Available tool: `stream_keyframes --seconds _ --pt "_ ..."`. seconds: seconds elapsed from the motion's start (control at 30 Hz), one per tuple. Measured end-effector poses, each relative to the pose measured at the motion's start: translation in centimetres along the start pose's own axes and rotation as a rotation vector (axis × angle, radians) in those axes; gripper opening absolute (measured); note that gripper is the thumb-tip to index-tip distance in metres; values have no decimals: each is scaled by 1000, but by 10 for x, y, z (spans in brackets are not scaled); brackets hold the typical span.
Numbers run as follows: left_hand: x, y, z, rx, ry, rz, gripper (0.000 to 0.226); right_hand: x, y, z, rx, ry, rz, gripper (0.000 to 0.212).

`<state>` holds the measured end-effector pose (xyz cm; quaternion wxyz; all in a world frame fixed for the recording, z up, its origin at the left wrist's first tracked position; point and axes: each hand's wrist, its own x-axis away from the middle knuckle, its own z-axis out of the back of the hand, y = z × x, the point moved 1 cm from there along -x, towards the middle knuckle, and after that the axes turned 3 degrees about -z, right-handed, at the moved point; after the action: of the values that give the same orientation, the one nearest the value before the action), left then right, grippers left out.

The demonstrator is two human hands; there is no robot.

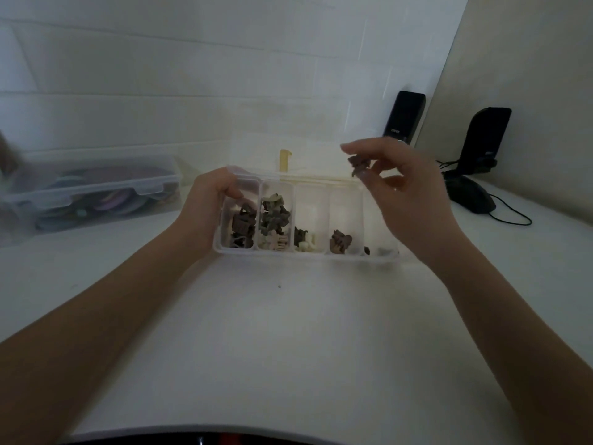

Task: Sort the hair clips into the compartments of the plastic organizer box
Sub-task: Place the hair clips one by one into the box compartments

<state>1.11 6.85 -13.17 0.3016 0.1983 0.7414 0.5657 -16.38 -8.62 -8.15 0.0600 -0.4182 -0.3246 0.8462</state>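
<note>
A clear plastic organizer box with several compartments sits on the white table, its lid standing open behind it. Small brown and pale hair clips lie in the compartments, most of them in the two at the left. My left hand grips the box's left end, thumb over the far corner. My right hand hovers above the box's right end and pinches a small brown hair clip between thumb and fingers.
A second clear lidded box with round coloured items stands at the back left. Two black speakers and a black mouse with its cable sit at the back right. A wall rises behind.
</note>
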Motion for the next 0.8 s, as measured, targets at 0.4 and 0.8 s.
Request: stream_keyframes --seconds 0.4,0.8 --pt "-2 3 2 -60 3 -22 27 34 22 34 258 -37 53 20" --pt "-3 5 8 -45 -62 -49 35 38 16 32 322 -36 138 13"
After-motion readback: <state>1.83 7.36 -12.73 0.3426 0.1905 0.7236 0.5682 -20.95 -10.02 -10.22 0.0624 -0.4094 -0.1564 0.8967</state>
